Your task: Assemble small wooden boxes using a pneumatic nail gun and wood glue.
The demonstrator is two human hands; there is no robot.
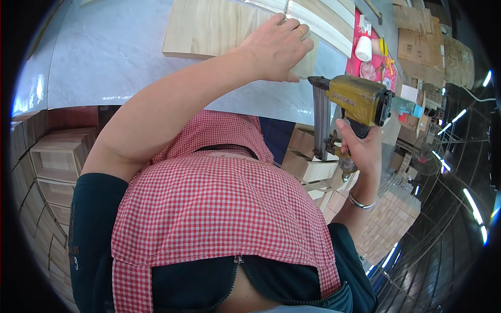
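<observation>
My right hand (361, 146) is wrapped round the handle of a yellow and black pneumatic nail gun (355, 96). The gun's nose points left, close to the thumb of my left hand (279, 47), and its long grey magazine hangs down toward me. With bent fingers my left hand grips the right end of a pale wooden board (209, 28) that lies on the table. The palm and the hand's underside hide part of the board's end. Whether the nose touches wood cannot be seen.
Longer pale wooden strips (326, 21) lie beyond my left hand on the glossy grey-white table (125, 68). At right, a white bottle-like item (364, 48) stands on a red surface. Cardboard boxes (420, 47) are stacked farther right. Wooden boxes (60, 156) stand below the table at left.
</observation>
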